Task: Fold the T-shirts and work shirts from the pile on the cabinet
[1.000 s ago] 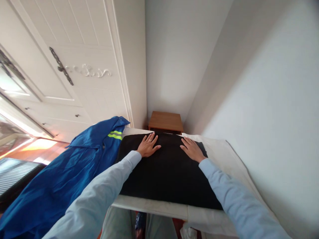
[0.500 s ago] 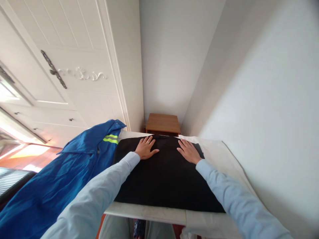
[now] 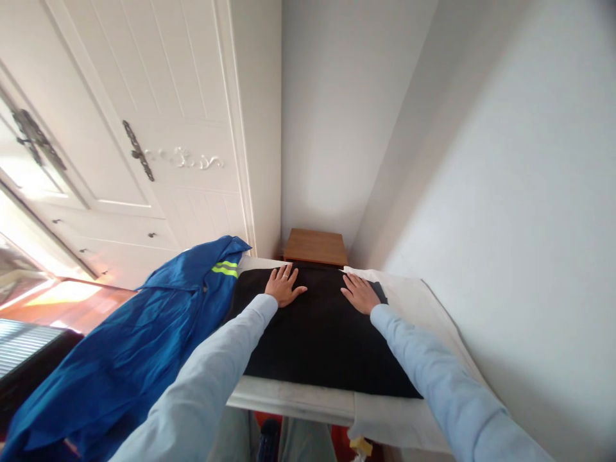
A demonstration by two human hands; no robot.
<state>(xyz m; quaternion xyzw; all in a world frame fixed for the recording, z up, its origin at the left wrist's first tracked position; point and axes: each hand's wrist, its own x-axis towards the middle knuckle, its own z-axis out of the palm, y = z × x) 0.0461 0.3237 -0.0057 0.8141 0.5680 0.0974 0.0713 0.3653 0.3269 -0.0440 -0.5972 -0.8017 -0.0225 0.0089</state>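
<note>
A black cloth point(image 3: 322, 343), perhaps a garment, is spread out flat before me on a surface covered in white cloth point(image 3: 418, 298). Near its far left part, my left hand point(image 3: 285, 287) lies on it with fingers apart and a ring on one finger. My right hand point(image 3: 360, 292) rests palm down near its far right edge, fingers stretched out. Neither hand grips anything. To the left, a blue work garment point(image 3: 158, 321) with a yellow and silver reflective stripe hangs over the side, touching the black cloth's left edge.
A white wardrobe point(image 3: 192, 83) with dark metal handles stands at the left. Beyond the far end is a small brown wooden table point(image 3: 315, 246). A pale wall point(image 3: 520, 192) runs close along the right. A dark ribbed object point(image 3: 29, 359) sits at lower left.
My view has shifted slightly, so the wardrobe and blue garment appear farther right. Both hands stay flat on the black cloth, in nearly the same places.
</note>
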